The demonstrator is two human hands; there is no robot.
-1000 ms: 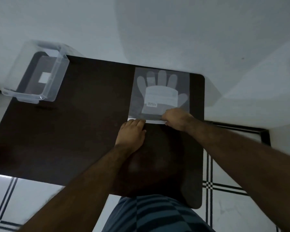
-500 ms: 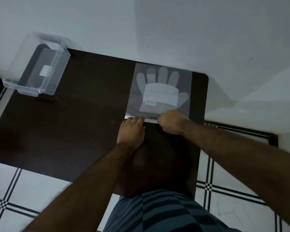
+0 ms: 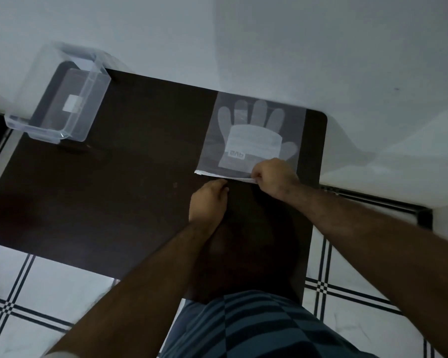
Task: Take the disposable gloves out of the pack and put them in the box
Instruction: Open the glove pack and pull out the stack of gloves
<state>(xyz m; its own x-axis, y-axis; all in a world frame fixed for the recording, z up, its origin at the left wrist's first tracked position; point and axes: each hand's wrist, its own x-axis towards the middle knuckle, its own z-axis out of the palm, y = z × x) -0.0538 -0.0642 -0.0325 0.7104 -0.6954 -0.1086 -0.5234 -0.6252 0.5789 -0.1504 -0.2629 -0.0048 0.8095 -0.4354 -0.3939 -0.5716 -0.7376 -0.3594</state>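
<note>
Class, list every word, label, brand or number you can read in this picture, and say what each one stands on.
Dark tag on the glove pack: white letters, seen upside down, perhaps "dVe"; not certain.
Pale panel on the pack: fine print, too blurred to read.
White label on the clear box: no text readable.
Nothing else carries writing.

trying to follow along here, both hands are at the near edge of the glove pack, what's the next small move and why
Probably peel the near edge open. The right hand pinches the pack's white strip, the left hand sits just below it, and the gloves look to be inside still. The clear box waits at the table's far left corner.
</note>
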